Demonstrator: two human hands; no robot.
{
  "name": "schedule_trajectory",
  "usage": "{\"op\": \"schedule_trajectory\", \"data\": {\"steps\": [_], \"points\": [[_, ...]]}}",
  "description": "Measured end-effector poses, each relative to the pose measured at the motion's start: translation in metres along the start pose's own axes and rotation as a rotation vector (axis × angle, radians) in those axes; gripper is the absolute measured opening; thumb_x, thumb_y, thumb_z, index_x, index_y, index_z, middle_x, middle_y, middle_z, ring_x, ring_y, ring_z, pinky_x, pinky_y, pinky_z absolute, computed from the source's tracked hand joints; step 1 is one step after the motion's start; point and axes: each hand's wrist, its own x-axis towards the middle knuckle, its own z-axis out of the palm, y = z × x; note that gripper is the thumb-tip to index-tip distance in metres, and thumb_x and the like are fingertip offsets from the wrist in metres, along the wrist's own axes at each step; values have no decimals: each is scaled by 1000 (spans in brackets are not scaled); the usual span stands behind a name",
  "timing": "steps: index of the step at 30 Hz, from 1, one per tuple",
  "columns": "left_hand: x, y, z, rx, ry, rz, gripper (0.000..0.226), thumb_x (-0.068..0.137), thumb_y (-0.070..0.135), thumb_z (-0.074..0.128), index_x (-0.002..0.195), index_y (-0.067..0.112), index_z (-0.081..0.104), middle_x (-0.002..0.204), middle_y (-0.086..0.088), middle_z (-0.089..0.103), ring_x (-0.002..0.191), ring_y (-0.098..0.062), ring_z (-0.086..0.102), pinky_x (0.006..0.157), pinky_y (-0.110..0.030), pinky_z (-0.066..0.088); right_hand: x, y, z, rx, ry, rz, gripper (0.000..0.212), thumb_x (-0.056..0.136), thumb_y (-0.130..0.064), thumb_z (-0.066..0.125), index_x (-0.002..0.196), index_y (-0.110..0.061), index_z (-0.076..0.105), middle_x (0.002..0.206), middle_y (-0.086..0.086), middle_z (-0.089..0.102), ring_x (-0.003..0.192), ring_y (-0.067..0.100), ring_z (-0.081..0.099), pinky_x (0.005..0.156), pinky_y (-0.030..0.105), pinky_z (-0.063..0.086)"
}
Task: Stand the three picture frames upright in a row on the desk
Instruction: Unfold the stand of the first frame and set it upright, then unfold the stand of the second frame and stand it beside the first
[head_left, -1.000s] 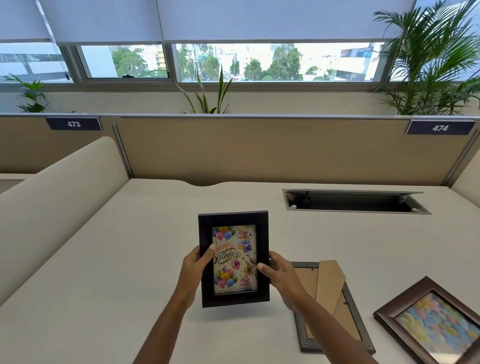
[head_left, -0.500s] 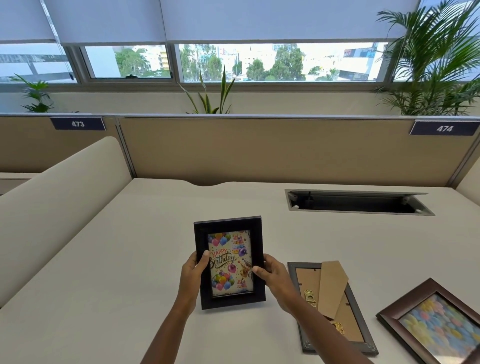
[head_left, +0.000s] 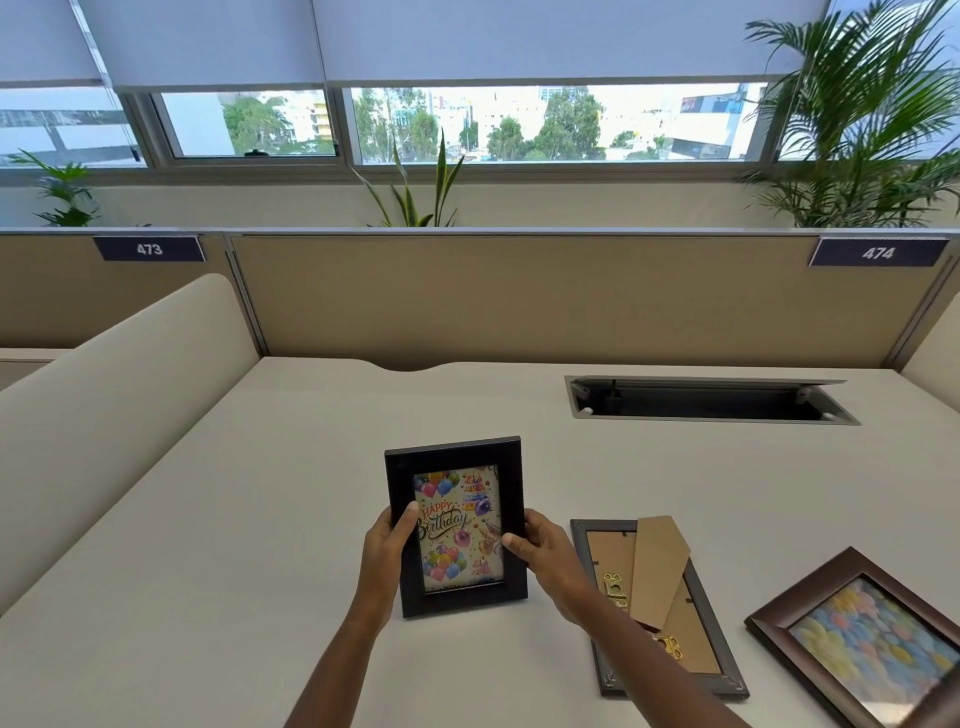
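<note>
A black frame (head_left: 457, 452) with a "Happy Birthday" balloon picture stands upright on the cream desk (head_left: 260, 519), its bottom edge at the surface. My left hand (head_left: 387, 551) grips its left side and my right hand (head_left: 545, 551) grips its right side. To the right, a grey frame (head_left: 670, 644) lies face down with its brown cardboard stand flap raised. Further right, a brown wooden frame (head_left: 852, 639) with a pastel picture lies face up, cut off by the view's edge.
An open cable slot (head_left: 706, 400) is recessed in the desk at the back right. A beige partition (head_left: 519, 296) closes the far side, and a curved cream divider (head_left: 104, 405) runs along the left. Potted plants stand behind the partition.
Both hands have lowered the black frame toward the desk and slightly left; its bottom edge now sits at the surface. The other two frames have not moved.
</note>
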Motion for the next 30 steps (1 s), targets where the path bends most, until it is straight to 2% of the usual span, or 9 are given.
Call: {"op": "schedule_trajectory", "data": {"steps": [4,7,10,12,15,20,25,27,30], "points": [[-1,-2,2,32,16,0,31,93,21,39,121,11,47,110,-10,58,104,-26,56,65,-18,56,-1,0,0,-38,13,15,23,90,-4,46,110,-14,49,104,5,58,100,16,54,69,14,55],[-3,-9,5,73,65,27,28,93,21,40,120,14,43,116,-13,55,110,-29,54,64,-17,57,-3,2,-2,-98,14,35,21,90,-8,49,110,-16,48,106,6,58,104,18,54,70,16,54],[-14,-11,13,215,302,135,35,90,26,48,119,9,40,128,-21,43,122,-32,44,86,-35,46,-8,4,-4,-233,31,18,26,89,-12,53,115,-15,49,107,3,58,105,18,55,72,13,50],[-28,-10,20,349,509,273,52,82,37,45,121,3,37,128,-25,40,122,-34,40,91,-41,40,-14,6,-10,-351,127,-54,31,88,-14,55,119,-11,52,106,3,60,101,15,57,70,8,47],[-51,-17,33,476,573,405,51,78,40,35,116,6,38,120,-26,44,115,-36,43,91,-44,40,-26,7,-27,-406,332,-191,24,87,-8,54,110,-9,60,98,3,64,91,13,60,69,-1,45],[-83,-44,69,603,344,407,40,77,32,38,111,11,41,112,-24,52,107,-26,48,88,-43,46,-46,5,-65,-469,628,-222,22,88,3,46,95,-5,65,90,7,63,81,20,60,64,10,45],[-91,-61,105,803,-58,270,36,74,43,28,105,33,42,103,7,47,94,-11,55,73,-20,42,-64,13,-101,-615,775,-94,27,86,7,42,104,-4,60,111,17,57,99,27,55,81,31,42],[-91,-59,115,853,-176,145,42,70,46,31,91,26,62,89,6,56,80,-7,60,57,-15,33,-69,21,-109,-653,794,10,28,86,2,44,109,-5,57,118,20,50,103,33,53,79,36,45],[-95,-65,131,935,-172,140,71,67,55,15,97,11,63,99,-4,53,92,-18,53,61,-16,27,-76,29,-115,-715,786,141,31,86,-6,49,116,-7,53,123,23,45,108,39,49,85,46,47]]}}
